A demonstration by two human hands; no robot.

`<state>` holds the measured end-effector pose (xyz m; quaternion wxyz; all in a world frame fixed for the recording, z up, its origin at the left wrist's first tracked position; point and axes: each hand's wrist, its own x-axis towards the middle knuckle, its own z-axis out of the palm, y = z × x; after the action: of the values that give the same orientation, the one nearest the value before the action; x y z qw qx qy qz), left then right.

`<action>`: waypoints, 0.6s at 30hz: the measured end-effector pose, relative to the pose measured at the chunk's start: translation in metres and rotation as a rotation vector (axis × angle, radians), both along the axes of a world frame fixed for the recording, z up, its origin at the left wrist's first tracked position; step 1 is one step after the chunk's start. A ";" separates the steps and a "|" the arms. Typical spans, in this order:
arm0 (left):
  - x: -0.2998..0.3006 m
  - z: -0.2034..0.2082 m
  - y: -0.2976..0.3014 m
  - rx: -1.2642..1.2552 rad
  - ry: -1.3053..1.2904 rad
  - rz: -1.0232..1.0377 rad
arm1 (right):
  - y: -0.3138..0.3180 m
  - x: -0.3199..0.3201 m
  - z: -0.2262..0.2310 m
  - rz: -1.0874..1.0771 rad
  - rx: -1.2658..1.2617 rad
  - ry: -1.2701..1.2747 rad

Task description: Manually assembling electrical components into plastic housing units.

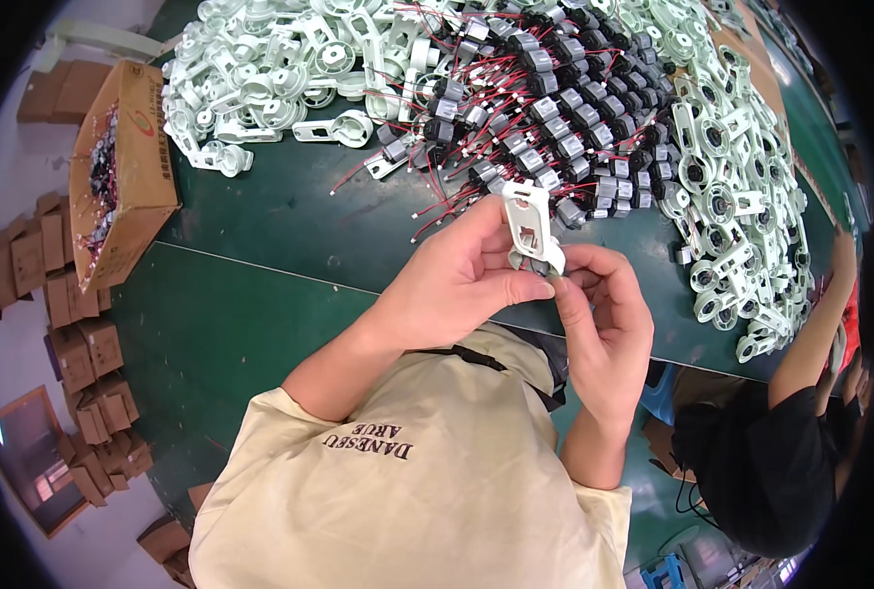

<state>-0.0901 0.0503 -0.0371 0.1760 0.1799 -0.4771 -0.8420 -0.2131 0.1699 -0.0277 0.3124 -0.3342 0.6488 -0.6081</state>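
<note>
Near the table's front edge, my left hand (456,280) grips a pale white plastic housing (545,228) with a long slotted handle, which stands tilted upward. At its rounded lower end a small grey part is partly visible between my fingers. My right hand (609,329) pinches that same lower end, its thumb close to my left thumb. Beyond my hands lies a large heap of small grey and black motors (555,108) with red wires and white connectors.
Pale plastic housings (280,74) are piled at the far left, and others with black rings (721,216) at the right. A cardboard box (132,196) of wired parts stands at the left of the green table (260,206). A person in black (751,461) works at the right.
</note>
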 end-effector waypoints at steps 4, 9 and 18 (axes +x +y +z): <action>0.000 -0.009 0.001 0.012 0.025 -0.014 | 0.001 0.000 -0.003 0.029 -0.008 0.054; 0.001 0.000 -0.002 0.020 -0.070 -0.073 | 0.003 0.003 0.000 0.040 0.038 0.038; -0.003 0.001 0.009 -0.002 -0.133 -0.015 | -0.003 0.001 0.000 -0.075 -0.010 -0.251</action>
<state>-0.0929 0.0597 -0.0362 0.1375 0.2317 -0.4899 -0.8291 -0.2123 0.1667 -0.0282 0.3665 -0.2327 0.6135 -0.6597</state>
